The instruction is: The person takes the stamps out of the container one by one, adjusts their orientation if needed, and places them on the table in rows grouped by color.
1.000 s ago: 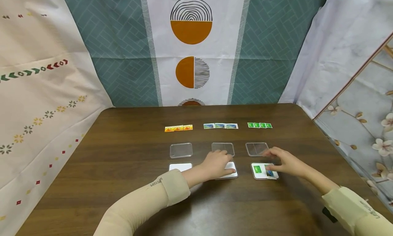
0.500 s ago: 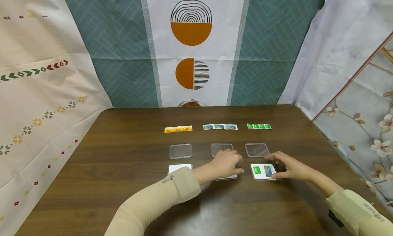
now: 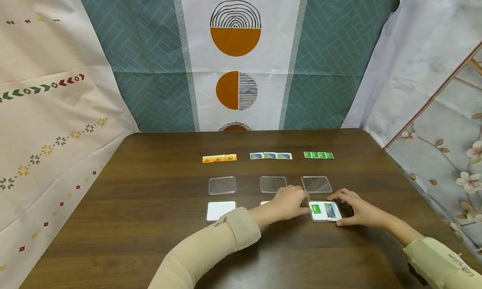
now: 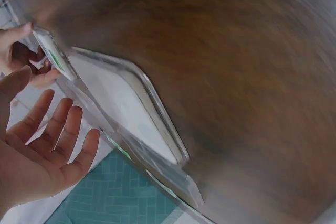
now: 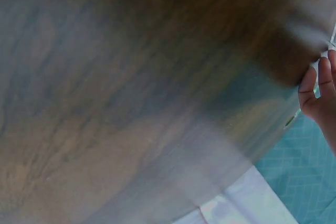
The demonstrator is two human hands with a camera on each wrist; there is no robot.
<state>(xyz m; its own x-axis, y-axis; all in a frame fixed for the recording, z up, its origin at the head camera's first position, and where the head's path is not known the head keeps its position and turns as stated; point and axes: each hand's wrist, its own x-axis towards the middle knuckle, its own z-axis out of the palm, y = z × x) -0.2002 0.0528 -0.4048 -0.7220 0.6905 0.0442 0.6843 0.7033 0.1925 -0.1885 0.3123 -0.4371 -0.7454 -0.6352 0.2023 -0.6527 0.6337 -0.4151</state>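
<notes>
A clear plastic case [image 3: 322, 216] with a white insert lies at the right of the front row. On its insert are a green stamp [image 3: 315, 209] and a larger blue landscape stamp [image 3: 331, 210]. My right hand [image 3: 357, 209] holds this case at its right end, thumb at the near corner and fingers at the far one. From the left, my left hand [image 3: 290, 202] reaches to the case's left edge; in the left wrist view its fingers [image 4: 65, 135] are spread and loosely bent. Beneath that hand, a middle white case [image 4: 121, 103] is mostly hidden in the head view.
Another white case [image 3: 220, 210] lies at the left. Behind are three clear lids, at left [image 3: 222, 185], middle [image 3: 271, 184] and right [image 3: 316, 184]. Farther back lie rows of orange stamps [image 3: 219, 158], blue stamps [image 3: 270, 155] and green stamps [image 3: 319, 155] on the brown table [image 3: 158, 239].
My left hand has moved right, from over the middle case to the right case's left edge. My right hand has drawn back from over the blue stamp to the case's right end.
</notes>
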